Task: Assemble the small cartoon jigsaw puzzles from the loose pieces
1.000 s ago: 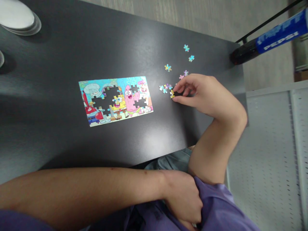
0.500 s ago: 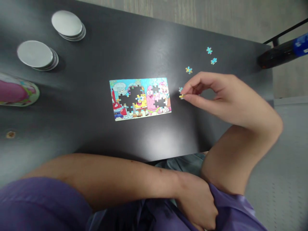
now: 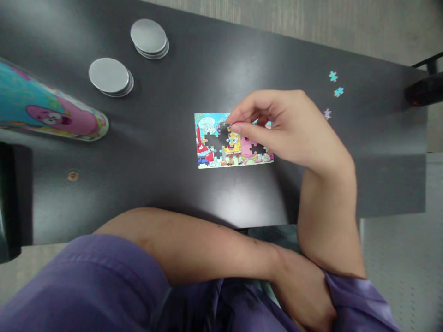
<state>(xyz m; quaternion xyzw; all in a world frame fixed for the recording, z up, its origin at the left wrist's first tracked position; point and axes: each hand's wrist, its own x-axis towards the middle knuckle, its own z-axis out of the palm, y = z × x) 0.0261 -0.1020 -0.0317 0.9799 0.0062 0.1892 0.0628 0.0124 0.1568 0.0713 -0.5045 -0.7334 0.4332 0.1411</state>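
Note:
My right hand (image 3: 287, 122) hovers over the partly filled cartoon jigsaw puzzle (image 3: 210, 159). Thumb and index finger are pinched on a small puzzle piece (image 3: 230, 124), which is mostly covered by the fingertips. The piece is above a dark gap in the upper middle of the picture. The hand hides the puzzle's upper right part. My left hand (image 3: 306, 293) rests low against my body, beside the purple sleeve at my right elbow; its fingers are out of sight, so I cannot tell whether it is closed.
Three loose puzzle pieces (image 3: 338, 91) lie on the dark table (image 3: 166, 184) at the right. Two stacks of silver discs (image 3: 108, 75) stand at the upper left, near a cartoon-printed cylinder (image 3: 69, 115). A dark bottle-like object (image 3: 424, 90) is at the far right.
My right hand has moved left with the puzzle piece, from beside the puzzle to above it. The view has shifted left, showing more of the printed cylinder. My left hand stays by the elbow.

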